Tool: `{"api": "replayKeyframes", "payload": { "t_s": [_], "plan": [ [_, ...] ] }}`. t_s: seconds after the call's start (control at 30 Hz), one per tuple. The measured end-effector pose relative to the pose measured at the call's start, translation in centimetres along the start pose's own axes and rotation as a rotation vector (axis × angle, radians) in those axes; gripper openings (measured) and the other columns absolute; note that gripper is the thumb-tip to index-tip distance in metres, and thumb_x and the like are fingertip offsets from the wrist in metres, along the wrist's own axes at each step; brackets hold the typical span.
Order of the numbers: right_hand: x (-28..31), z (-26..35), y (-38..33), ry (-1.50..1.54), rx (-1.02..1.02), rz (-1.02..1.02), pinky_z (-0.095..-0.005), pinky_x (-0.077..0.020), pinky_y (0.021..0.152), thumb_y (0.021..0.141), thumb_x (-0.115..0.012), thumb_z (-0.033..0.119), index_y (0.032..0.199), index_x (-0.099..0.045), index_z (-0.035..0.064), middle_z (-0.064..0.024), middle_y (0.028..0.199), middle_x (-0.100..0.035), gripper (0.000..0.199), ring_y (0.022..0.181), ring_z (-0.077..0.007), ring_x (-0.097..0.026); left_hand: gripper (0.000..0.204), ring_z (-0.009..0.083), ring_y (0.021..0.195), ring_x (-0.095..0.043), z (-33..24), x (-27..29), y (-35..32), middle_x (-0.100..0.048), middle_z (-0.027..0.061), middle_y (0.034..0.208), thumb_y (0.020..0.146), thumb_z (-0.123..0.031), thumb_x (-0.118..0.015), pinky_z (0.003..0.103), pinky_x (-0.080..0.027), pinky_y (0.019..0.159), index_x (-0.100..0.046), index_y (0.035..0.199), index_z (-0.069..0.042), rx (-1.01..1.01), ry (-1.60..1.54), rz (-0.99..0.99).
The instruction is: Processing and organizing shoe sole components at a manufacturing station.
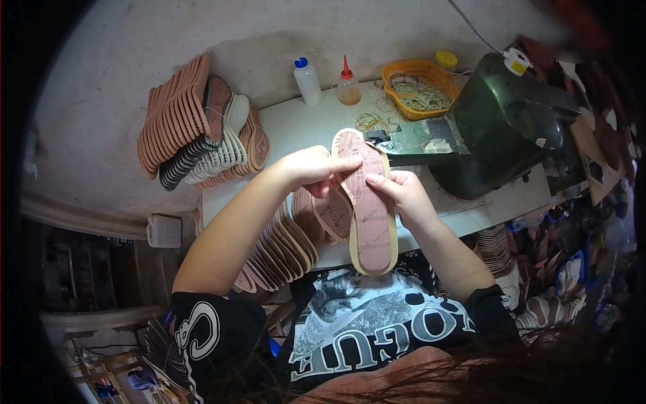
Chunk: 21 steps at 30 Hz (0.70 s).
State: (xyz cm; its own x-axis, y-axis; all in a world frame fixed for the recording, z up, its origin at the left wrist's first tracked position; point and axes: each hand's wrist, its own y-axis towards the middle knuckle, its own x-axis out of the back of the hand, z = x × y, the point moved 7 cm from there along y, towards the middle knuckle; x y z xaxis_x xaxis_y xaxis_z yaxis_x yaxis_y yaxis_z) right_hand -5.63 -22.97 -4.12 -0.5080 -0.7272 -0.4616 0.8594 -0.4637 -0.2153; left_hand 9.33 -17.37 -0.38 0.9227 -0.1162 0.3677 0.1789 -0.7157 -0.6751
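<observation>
Between my two hands is a shoe insole (373, 229), pink on its upper face with a cream edge. Its toe end points away from me, close to the front of a dark green machine (484, 128). My left hand (316, 168) is closed on its left side, thumb lying across the pink face. From the right, my right hand (404, 192) grips the edge with its thumb on top, the other fingers hidden beneath. Just under my left hand lies another pink insole (334, 219), partly covered by the held one.
Rows of insoles (276, 249) lean at the table's left front. Bundled insoles (178, 114) stand at the far left. Along the back are a blue-capped bottle (307, 84), a red-tipped glue bottle (348, 87) and an orange basket (397, 99) of rubber bands.
</observation>
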Motion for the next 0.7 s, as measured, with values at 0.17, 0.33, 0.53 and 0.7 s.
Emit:
{"api": "replayKeyframes", "payload": {
  "t_s": [0.17, 0.33, 0.53, 0.7],
  "plan": [
    [0.2, -0.1, 1.6, 0.026, 0.004, 0.027, -0.0234, -0.0497, 0.069, 0.089, -0.063, 0.022, 0.096, -0.066, -0.0039, -0.0085, 0.088, -0.068, 0.026, 0.074, -0.0105, -0.063, 0.048, 0.0084, 0.044, -0.045, 1.4, 0.0, 1.6, -0.055, 0.0015, 0.058, 0.071, -0.050, -0.077, 0.024, -0.034, 0.042, -0.068, 0.072, -0.003, -0.137, -0.099, -0.039],
    [2.3, -0.9, 1.0, -0.088, -0.028, -0.065, -0.0236, -0.0497, 0.069, 0.090, -0.063, 0.026, 0.095, -0.066, -0.0037, -0.0078, 0.088, -0.068, 0.030, 0.074, -0.0103, -0.063, 0.045, 0.0091, 0.048, -0.046, 2.3, -0.2, 1.4, -0.061, 0.0039, 0.064, 0.065, -0.043, -0.083, 0.023, -0.036, 0.045, -0.070, 0.075, -0.001, -0.140, -0.327, -0.230],
    [0.7, -4.1, -5.7, -0.175, -0.210, 0.157, -0.0249, -0.0510, 0.067, 0.088, -0.064, 0.019, 0.101, -0.064, -0.0022, -0.0104, 0.088, -0.069, 0.025, 0.074, -0.0147, -0.066, 0.042, 0.0087, 0.053, -0.050, 1.6, 1.1, 1.2, -0.063, 0.0021, 0.067, 0.070, -0.039, -0.081, 0.023, -0.038, 0.048, -0.072, 0.081, 0.000, -0.180, -0.359, -0.226],
    [-0.7, -4.0, -5.5, -0.002, -0.106, 0.039, -0.0248, -0.0518, 0.065, 0.090, -0.059, 0.017, 0.103, -0.063, -0.0045, -0.0122, 0.085, -0.068, 0.025, 0.074, -0.0154, -0.067, 0.052, 0.0113, 0.054, -0.052, 2.1, 2.6, 2.7, -0.061, 0.0036, 0.064, 0.069, -0.050, -0.077, 0.026, -0.041, 0.050, -0.072, 0.078, 0.000, -0.185, -0.297, -0.231]
  ]
}}
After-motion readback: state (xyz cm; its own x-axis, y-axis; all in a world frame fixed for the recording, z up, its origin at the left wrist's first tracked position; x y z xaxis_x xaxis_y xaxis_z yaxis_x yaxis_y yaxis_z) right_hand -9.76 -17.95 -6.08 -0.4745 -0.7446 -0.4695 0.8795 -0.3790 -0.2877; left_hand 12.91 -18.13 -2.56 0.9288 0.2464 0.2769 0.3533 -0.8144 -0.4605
